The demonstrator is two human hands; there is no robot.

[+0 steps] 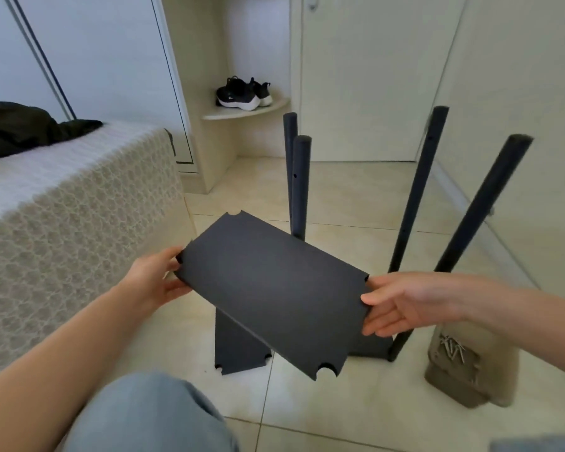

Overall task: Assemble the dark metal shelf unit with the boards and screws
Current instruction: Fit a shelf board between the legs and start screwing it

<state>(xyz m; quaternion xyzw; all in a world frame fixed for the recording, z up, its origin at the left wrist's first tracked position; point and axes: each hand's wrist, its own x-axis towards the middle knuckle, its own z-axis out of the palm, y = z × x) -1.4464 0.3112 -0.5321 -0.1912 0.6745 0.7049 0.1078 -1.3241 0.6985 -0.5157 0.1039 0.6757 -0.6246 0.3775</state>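
I hold a dark shelf board [271,288] with notched corners, tilted above the floor. My left hand [159,278] grips its left short edge and my right hand [395,305] grips its right short edge. Beneath it lies the bottom board [238,347] of the shelf unit on the tiles. Several dark metal posts stand up from that board: two at the back left [299,187], one at the back right [416,197], one nearer on the right [480,207]. Several screws [452,349] lie on a beige slipper at the right.
A bed [62,216] with a patterned cover fills the left, dark clothing [23,128] on top. A corner shelf holds black sneakers [242,94]. Cupboard doors [366,76] stand behind the posts. The beige slipper [467,376] sits at the right. My knee [150,415] is at the bottom.
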